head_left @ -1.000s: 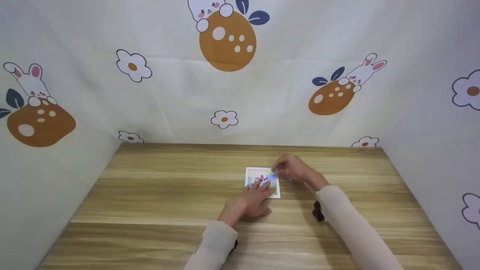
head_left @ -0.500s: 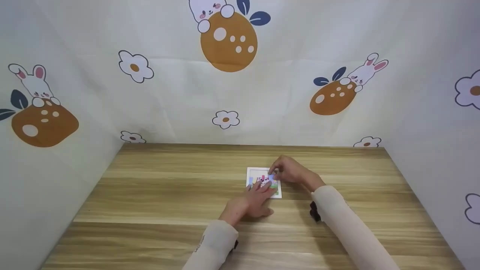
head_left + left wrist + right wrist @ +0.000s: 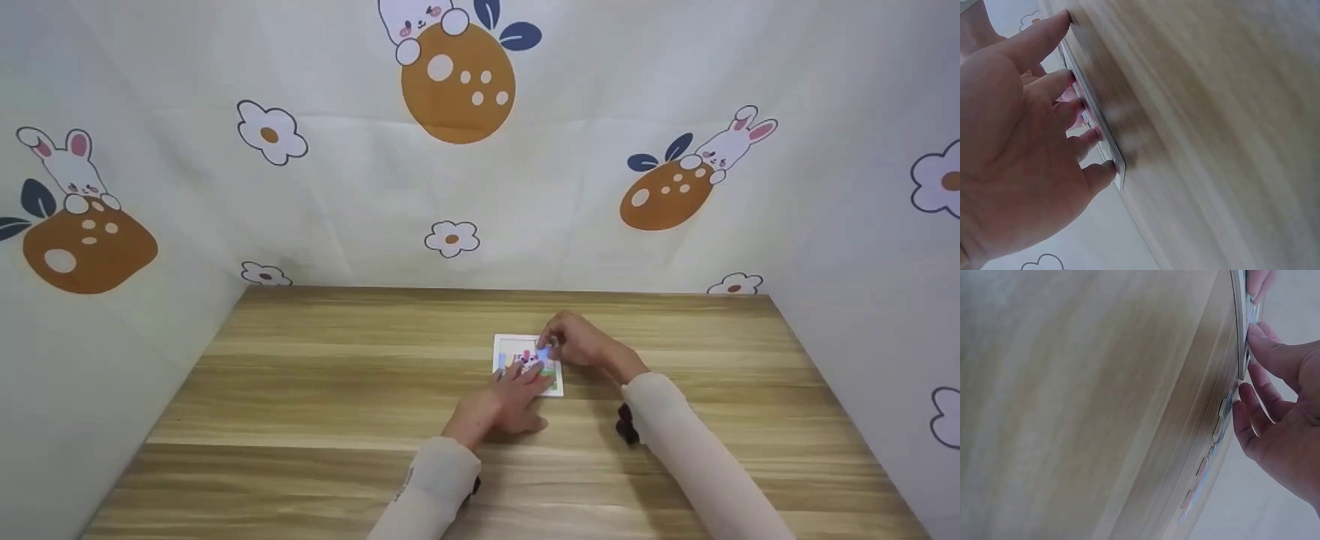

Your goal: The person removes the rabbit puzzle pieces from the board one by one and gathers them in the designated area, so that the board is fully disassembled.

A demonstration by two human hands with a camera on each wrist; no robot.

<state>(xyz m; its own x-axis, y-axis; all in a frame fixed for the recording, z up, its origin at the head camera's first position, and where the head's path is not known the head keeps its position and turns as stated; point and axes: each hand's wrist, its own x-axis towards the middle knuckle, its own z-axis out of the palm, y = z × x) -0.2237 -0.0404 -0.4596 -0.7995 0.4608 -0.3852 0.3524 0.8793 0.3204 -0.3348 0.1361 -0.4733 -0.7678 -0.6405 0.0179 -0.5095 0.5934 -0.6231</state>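
Observation:
A small picture puzzle in a white frame point(image 3: 516, 339) lies flat on the wooden table, showing a pink-and-white cartoon figure. My left hand point(image 3: 510, 403) rests on its lower part with fingers spread; in the left wrist view its fingertips touch the picture and the frame's near edge. At the upper right corner my right hand point(image 3: 586, 341) pinches a small blue puzzle piece point(image 3: 543, 352) between thumb and index finger, right at the picture's surface. The right wrist view shows the thumb against the frame's inner side, the other fingers loosely bent beside it. The fingers cover much of the piece.
Several loose puzzle pieces point(image 3: 1202, 469) lie on the table beside the right hand in the right wrist view; the hand hides them in the head view. A patterned cloth point(image 3: 360, 187) with rabbits and flowers hangs round the table point(image 3: 315, 390) at the back and sides.
My right hand has moved slightly left and down, from the frame's corner edge onto the picture, bringing the blue piece over it. The left hand has stayed on the puzzle.

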